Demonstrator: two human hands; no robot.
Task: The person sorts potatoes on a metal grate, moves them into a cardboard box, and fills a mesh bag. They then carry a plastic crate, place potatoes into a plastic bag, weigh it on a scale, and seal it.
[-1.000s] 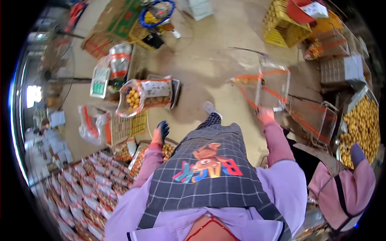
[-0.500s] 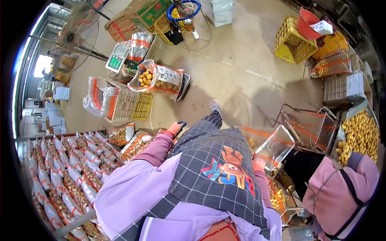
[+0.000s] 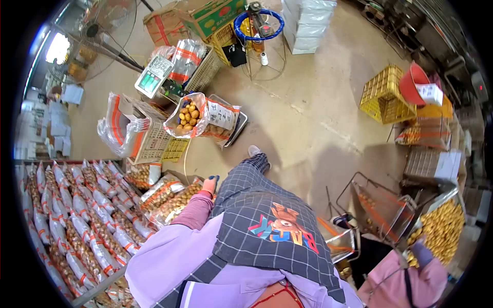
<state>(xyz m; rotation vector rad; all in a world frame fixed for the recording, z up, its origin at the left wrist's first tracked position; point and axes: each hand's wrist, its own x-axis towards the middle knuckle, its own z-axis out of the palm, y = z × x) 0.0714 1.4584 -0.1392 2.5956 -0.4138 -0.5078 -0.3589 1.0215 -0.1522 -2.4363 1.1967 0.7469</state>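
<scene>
- The left hand (image 3: 209, 184), wearing a glove with blue fingertips, is hanging at centre frame beside the checked apron (image 3: 267, 215); I cannot tell whether its fingers are curled or spread.
- Filled fruit bags (image 3: 172, 201) are lying just left of and below that hand, near it but apparently not touching.
- The right hand is not showing; the apron is covering it.
- A clear orange-striped bag (image 3: 336, 240) is sitting at the apron's lower right edge.
- An open sack of fruit (image 3: 197, 119) is resting on a platform scale (image 3: 238, 122), upper centre-left.
- Another person in pink (image 3: 411, 280) is bending at lower right beside a heap of yellow fruit (image 3: 441, 228).
</scene>
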